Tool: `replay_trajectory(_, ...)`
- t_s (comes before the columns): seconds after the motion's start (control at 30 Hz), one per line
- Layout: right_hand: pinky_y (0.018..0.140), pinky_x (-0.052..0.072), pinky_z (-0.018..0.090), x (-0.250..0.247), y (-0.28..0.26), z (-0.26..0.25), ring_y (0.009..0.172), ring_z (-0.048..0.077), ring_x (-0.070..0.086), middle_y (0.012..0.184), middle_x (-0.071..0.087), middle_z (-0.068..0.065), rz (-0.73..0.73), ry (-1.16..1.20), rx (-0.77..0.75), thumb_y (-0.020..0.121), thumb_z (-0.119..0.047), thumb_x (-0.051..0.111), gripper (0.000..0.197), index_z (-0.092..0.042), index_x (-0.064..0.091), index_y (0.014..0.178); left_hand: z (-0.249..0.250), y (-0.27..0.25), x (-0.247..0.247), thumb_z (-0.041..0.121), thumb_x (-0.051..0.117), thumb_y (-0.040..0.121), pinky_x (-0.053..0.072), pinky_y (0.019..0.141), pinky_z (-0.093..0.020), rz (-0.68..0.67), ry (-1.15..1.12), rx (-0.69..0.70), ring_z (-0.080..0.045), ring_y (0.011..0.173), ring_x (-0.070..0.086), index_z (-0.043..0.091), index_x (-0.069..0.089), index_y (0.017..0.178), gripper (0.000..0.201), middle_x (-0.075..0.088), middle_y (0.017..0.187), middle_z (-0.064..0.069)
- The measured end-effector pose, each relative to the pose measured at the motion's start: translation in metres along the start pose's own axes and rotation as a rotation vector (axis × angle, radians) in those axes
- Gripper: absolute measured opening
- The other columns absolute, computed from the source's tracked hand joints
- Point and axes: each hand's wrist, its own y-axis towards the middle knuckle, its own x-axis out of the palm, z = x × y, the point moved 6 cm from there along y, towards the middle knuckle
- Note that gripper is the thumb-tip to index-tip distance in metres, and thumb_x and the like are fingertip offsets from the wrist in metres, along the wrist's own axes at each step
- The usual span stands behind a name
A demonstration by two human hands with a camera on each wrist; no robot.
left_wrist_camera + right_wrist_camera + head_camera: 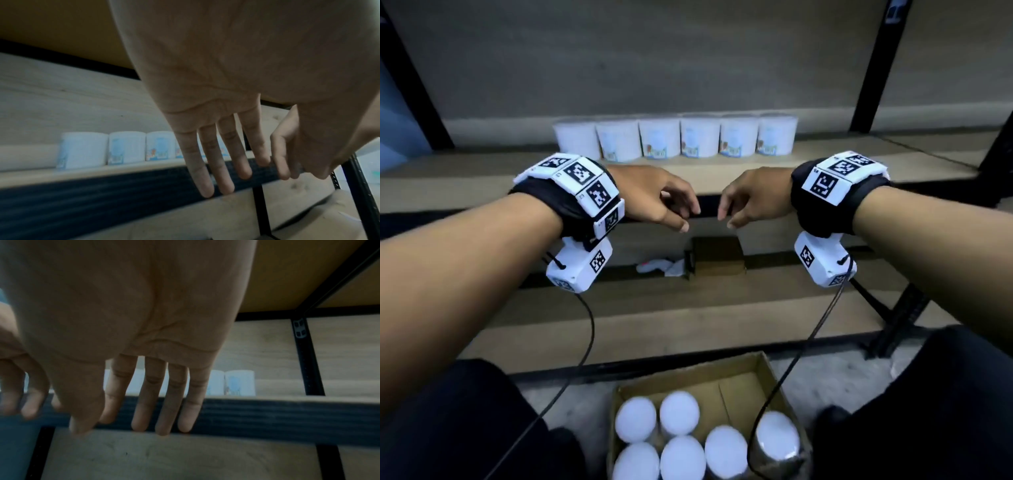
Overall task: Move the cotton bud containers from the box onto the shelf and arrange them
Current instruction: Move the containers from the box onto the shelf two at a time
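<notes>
Several white cotton bud containers [698, 139] stand in a row at the back of the wooden shelf [842, 161]; the same row of containers [125, 148] shows in the left wrist view and the containers [239, 382] in the right. More containers [679, 413], seen as white lids, sit in the cardboard box [726, 383] on the floor below. My left hand [671, 205] and right hand [736, 205] hover side by side in front of the shelf edge, empty. Their fingers [224, 162] [170, 402] hang straight and relaxed.
Black metal shelf posts [869, 65] stand left and right. A lower shelf holds a small brown box [717, 257] and crumpled white material [661, 267]. Wrist camera cables [801, 346] hang down over the cardboard box. My dark trouser legs flank it.
</notes>
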Motion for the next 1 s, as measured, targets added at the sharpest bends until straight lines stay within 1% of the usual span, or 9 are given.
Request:
replay_trajectory(0.07,0.084,0.056,0.034,0.023,-0.002,0.007,0.086,0.016,0.067,0.083,0.065,-0.021,-0.054,0.050,0.005,0.083,-0.037,0.076,0.023,-0.032,0.072,0.104,0.003,0.003,0.018,0.037,0.074,0.084,0.039,0.087,-0.010,-0.019,0.009,0.018,-0.004,0.106,0.060,0.033,0.063,0.120,0.038,0.067,0.114,0.016)
replay_trajectory(0.17,0.076,0.052,0.027,0.062,-0.006,0.016,0.071,0.012,0.063,0.082,0.067,-0.017,-0.109,0.066,0.016,0.083,-0.035,0.076,0.021,-0.031,0.072,0.103,0.001,0.006,0.052,0.037,0.073,0.084,0.038,0.083,-0.005,-0.074,-0.004,-0.002,-0.005,0.107,0.060,0.030,0.063,0.121,0.038,0.067,0.115,0.013)
replay_trajectory(0.33,0.071,0.051,0.033,0.138,-0.012,0.032,0.061,0.017,0.056,0.097,0.073,0.008,-0.222,0.150,0.076,0.084,-0.027,0.076,0.018,-0.024,0.071,0.101,-0.015,0.016,0.122,0.034,0.076,0.083,0.049,0.086,-0.027,-0.155,-0.082,-0.049,-0.014,0.096,0.065,0.026,0.067,0.114,0.034,0.072,0.106,0.007)
replay_trajectory(0.4,0.080,0.050,0.031,0.169,-0.013,0.038,0.075,0.016,0.061,0.098,0.072,0.004,-0.263,0.133,0.104,0.083,-0.030,0.077,0.024,-0.023,0.071,0.105,-0.022,0.022,0.153,0.038,0.076,0.082,0.051,0.088,-0.033,-0.191,-0.112,-0.076,-0.014,0.095,0.065,0.028,0.067,0.112,0.033,0.072,0.106,0.010)
replay_trajectory(0.5,0.092,0.049,0.031,0.213,-0.016,0.046,0.094,0.015,0.059,0.095,0.062,-0.008,-0.321,0.101,0.152,0.079,-0.036,0.080,0.032,-0.029,0.070,0.108,-0.030,0.030,0.199,0.047,0.074,0.081,0.046,0.089,-0.026,-0.250,-0.097,-0.097,-0.009,0.098,0.063,0.029,0.066,0.115,0.039,0.069,0.109,0.011)
replay_trajectory(0.63,0.092,0.051,0.034,0.272,-0.019,0.054,0.100,0.020,0.061,0.111,0.062,-0.005,-0.388,0.125,0.192,0.077,-0.036,0.079,0.041,-0.031,0.065,0.115,-0.041,0.038,0.259,0.053,0.075,0.076,0.044,0.087,-0.022,-0.349,-0.138,-0.130,-0.009,0.100,0.061,0.032,0.063,0.118,0.048,0.065,0.113,0.013)
replay_trajectory(0.77,0.089,0.047,0.029,0.327,-0.025,0.060,0.112,0.026,0.059,0.124,0.060,0.002,-0.484,0.153,0.218,0.077,-0.038,0.080,0.057,-0.028,0.058,0.128,-0.046,0.044,0.318,0.052,0.079,0.073,0.046,0.098,-0.032,-0.398,-0.145,-0.138,-0.016,0.110,0.060,0.028,0.060,0.123,0.059,0.063,0.121,0.007)
replay_trajectory(0.87,0.090,0.050,0.033,0.362,-0.033,0.068,0.105,0.027,0.060,0.129,0.059,0.008,-0.520,0.169,0.242,0.074,-0.039,0.080,0.060,-0.030,0.056,0.127,-0.043,0.046,0.365,0.049,0.079,0.074,0.045,0.094,-0.030,-0.443,-0.151,-0.153,-0.022,0.115,0.057,0.022,0.056,0.130,0.066,0.060,0.126,0.001)
replay_trajectory(1.0,0.091,0.048,0.031,0.398,-0.044,0.080,0.117,0.030,0.057,0.139,0.048,0.008,-0.552,0.194,0.309,0.075,-0.038,0.079,0.063,-0.033,0.051,0.132,-0.035,0.041,0.420,0.062,0.069,0.075,0.040,0.102,-0.036,-0.404,-0.073,-0.114,-0.030,0.129,0.042,0.022,0.046,0.140,0.080,0.046,0.140,-0.006)
